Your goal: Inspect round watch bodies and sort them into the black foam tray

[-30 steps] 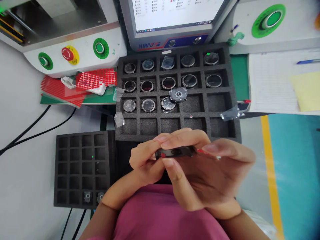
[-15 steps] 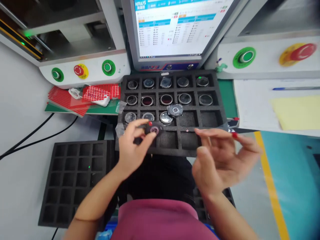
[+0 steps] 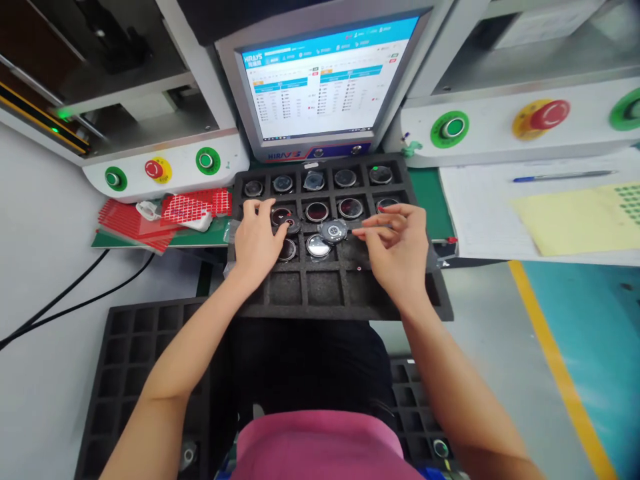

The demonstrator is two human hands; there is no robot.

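My left hand (image 3: 257,239) pinches a dark round watch case back (image 3: 291,224) between thumb and fingers, over the left part of a black foam tray (image 3: 280,291). My right hand (image 3: 399,250) is at the tray's right side, fingertips drawn together. Just left of those fingertips, another round watch back (image 3: 333,231) with a light sensor ring lies tilted across a divider. Whether they touch it, or pinch something small, I cannot make out. A shiny round watch piece (image 3: 319,246) sits partly under it. Round dark watch faces (image 3: 351,208) fill several compartments behind.
Behind the tray stands a monitor (image 3: 325,80), between machines with green buttons (image 3: 454,128) and red emergency stops (image 3: 549,116). Red sticker sheets (image 3: 135,223) lie left. Paper, a pen (image 3: 565,176) and a yellow sheet (image 3: 565,223) lie right. Another foam tray (image 3: 120,373) is lower left.
My right hand has moved forward and left to the watch back, its spread fingers now drawn together. My left hand has moved forward with its watch back. The view has shifted.
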